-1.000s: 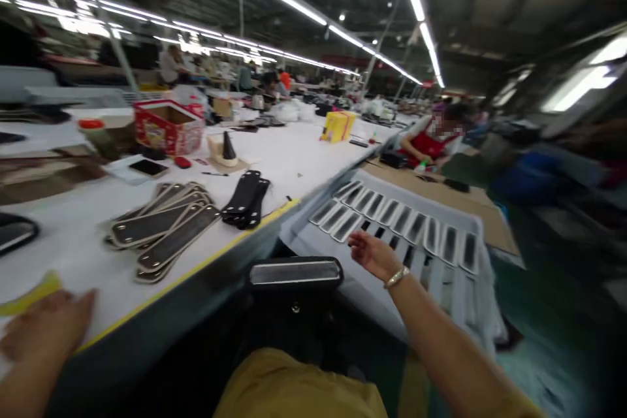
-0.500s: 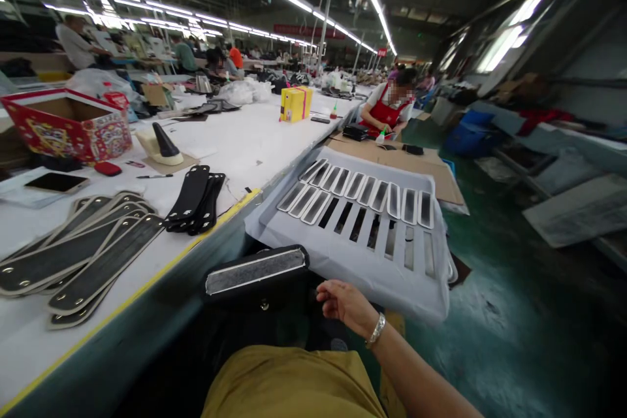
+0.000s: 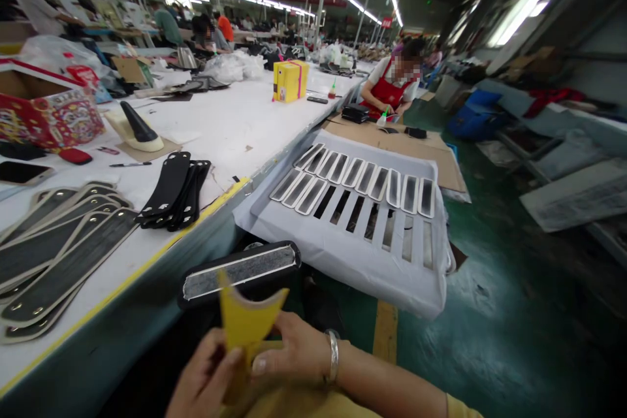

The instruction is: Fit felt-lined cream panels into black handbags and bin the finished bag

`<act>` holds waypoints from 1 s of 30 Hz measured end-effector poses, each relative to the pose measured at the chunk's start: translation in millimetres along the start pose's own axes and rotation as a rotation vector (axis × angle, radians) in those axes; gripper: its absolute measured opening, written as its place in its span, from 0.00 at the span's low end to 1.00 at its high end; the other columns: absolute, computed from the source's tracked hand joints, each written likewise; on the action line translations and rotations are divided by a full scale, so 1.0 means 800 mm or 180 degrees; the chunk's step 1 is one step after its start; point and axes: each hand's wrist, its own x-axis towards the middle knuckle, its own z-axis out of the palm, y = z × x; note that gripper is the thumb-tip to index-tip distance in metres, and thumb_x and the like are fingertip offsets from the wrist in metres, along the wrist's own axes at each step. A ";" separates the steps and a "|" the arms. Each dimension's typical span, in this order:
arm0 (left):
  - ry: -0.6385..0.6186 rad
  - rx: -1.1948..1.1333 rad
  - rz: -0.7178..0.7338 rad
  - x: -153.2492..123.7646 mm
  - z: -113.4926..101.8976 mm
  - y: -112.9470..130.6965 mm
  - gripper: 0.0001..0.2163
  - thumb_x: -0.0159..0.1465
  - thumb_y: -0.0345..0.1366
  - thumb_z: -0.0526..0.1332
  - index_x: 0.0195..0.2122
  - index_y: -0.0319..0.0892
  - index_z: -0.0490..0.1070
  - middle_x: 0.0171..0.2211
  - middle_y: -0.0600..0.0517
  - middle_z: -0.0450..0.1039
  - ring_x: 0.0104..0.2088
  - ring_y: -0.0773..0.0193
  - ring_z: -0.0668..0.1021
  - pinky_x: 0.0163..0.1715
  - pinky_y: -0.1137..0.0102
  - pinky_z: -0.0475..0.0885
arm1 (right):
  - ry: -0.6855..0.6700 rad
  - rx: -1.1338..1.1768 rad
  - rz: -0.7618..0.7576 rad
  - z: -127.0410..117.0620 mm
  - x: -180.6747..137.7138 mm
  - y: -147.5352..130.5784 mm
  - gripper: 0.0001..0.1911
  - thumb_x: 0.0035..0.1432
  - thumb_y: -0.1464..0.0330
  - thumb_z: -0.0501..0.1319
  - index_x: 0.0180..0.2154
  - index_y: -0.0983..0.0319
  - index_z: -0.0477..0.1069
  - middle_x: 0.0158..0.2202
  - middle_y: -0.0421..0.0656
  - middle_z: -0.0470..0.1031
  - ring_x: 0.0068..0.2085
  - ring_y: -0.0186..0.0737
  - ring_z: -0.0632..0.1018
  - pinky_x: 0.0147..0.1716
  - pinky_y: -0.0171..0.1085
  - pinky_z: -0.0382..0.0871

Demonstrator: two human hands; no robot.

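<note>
Low in front of my lap, my left hand (image 3: 206, 375) pinches the lower part of a yellow sheet-like piece (image 3: 247, 317) with a concave, pale-edged top. My right hand (image 3: 296, 349), with a silver bracelet at its wrist, closes on the same piece from the right. Just beyond my hands rests a black padded article (image 3: 292, 255), its upper face carrying a long grey strip (image 3: 245, 268) edged in white. The yellow piece overlaps part of that strip from my viewpoint. What supports the black article is hidden.
Right of it, a white-covered rack (image 3: 274, 228) with slots bears several grey, white-edged strips (image 3: 353, 173). On the left table lie black straps (image 3: 166, 189) and larger grey panels (image 3: 73, 261). A yellow box (image 3: 290, 81) stands farther back. A person in a red apron (image 3: 389, 88) sits beyond the rack.
My left hand has come into view, along with the yellow piece. My right hand has moved left and down from beside the black article to that piece. The view has shifted slightly.
</note>
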 end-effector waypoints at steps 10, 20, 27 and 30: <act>-0.0657 0.1498 0.2103 0.120 0.056 0.034 0.11 0.65 0.38 0.52 0.36 0.41 0.72 0.29 0.49 0.75 0.32 0.61 0.76 0.37 0.67 0.72 | 0.1002 -0.1331 0.0520 -0.107 -0.042 -0.048 0.22 0.62 0.61 0.52 0.56 0.60 0.64 0.40 0.45 0.75 0.39 0.40 0.75 0.40 0.40 0.71; -0.0172 0.2539 0.1479 0.205 0.044 -0.008 0.37 0.55 0.55 0.59 0.59 0.36 0.56 0.58 0.38 0.63 0.57 0.49 0.66 0.56 0.55 0.58 | -0.0477 -0.4884 0.1258 -0.147 -0.029 -0.113 0.32 0.54 0.63 0.56 0.61 0.51 0.54 0.35 0.44 0.70 0.31 0.42 0.75 0.30 0.37 0.64; -0.0179 0.2454 0.1500 0.205 0.044 -0.012 0.37 0.55 0.54 0.61 0.59 0.37 0.56 0.57 0.40 0.63 0.56 0.49 0.66 0.54 0.57 0.58 | -0.0679 -0.5193 0.1321 -0.143 -0.013 -0.116 0.32 0.55 0.61 0.56 0.61 0.50 0.52 0.35 0.44 0.69 0.30 0.42 0.74 0.27 0.35 0.60; -0.0167 0.2421 0.1508 0.205 0.042 -0.012 0.36 0.55 0.54 0.61 0.59 0.37 0.56 0.57 0.40 0.63 0.56 0.49 0.66 0.55 0.57 0.57 | -0.0731 -0.5201 0.1304 -0.141 -0.007 -0.116 0.32 0.55 0.60 0.56 0.61 0.50 0.53 0.35 0.44 0.70 0.30 0.42 0.74 0.27 0.35 0.60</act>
